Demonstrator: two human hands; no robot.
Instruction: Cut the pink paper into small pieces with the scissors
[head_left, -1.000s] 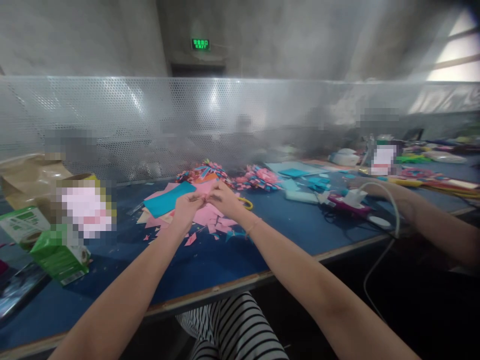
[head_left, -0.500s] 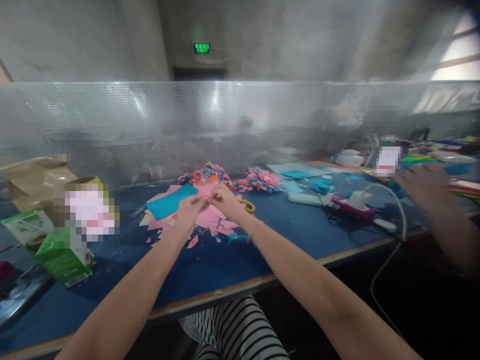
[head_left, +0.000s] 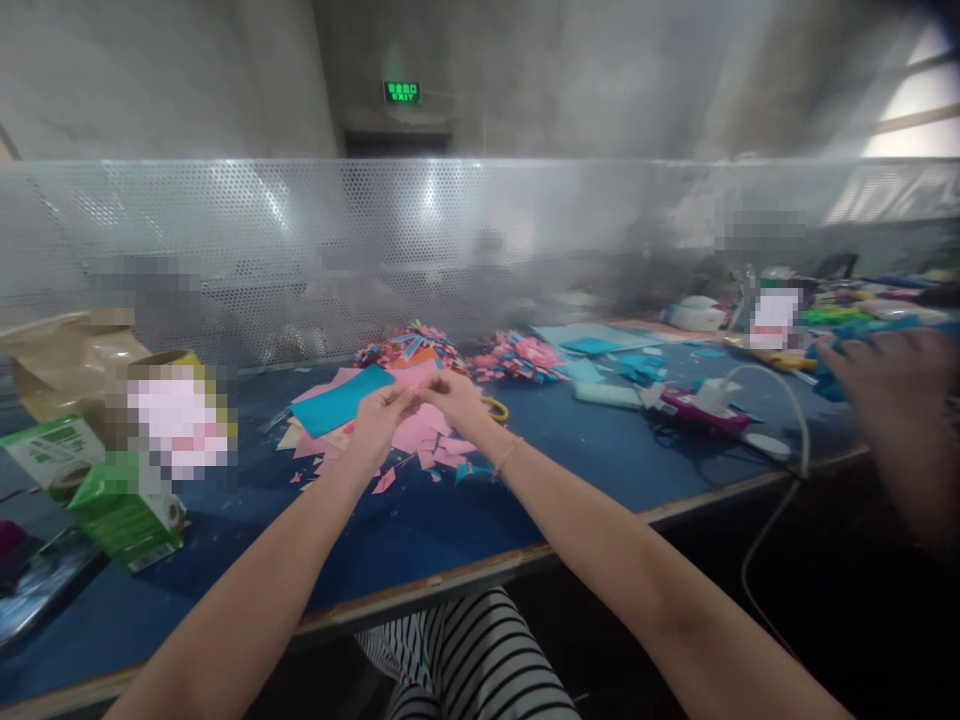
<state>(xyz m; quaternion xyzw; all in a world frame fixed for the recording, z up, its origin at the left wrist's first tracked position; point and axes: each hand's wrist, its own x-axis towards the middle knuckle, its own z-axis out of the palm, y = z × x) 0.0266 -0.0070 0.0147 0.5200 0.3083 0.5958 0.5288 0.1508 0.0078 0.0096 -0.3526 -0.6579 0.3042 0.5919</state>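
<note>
My left hand and my right hand meet fingertip to fingertip over a heap of coloured paper. Both are closed in a pinch on a small pink paper piece, mostly hidden by the fingers. Beneath them lie pink sheets and cut pink scraps. A blue sheet rests on the heap beside my left hand. The yellow handle of a tool, perhaps scissors, shows just right of my right hand. Small blue scraps lie nearer the front.
Behind the heap are two piles of folded pieces, one mixed, one pink and blue. A purple power strip with a white cable lies to the right, near another person's hand. Green boxes stand left. A perforated metal screen runs behind.
My hands keep almost the same place, with slight finger movement at the pinch. The other person's hand at the right has shifted a little right and down.
</note>
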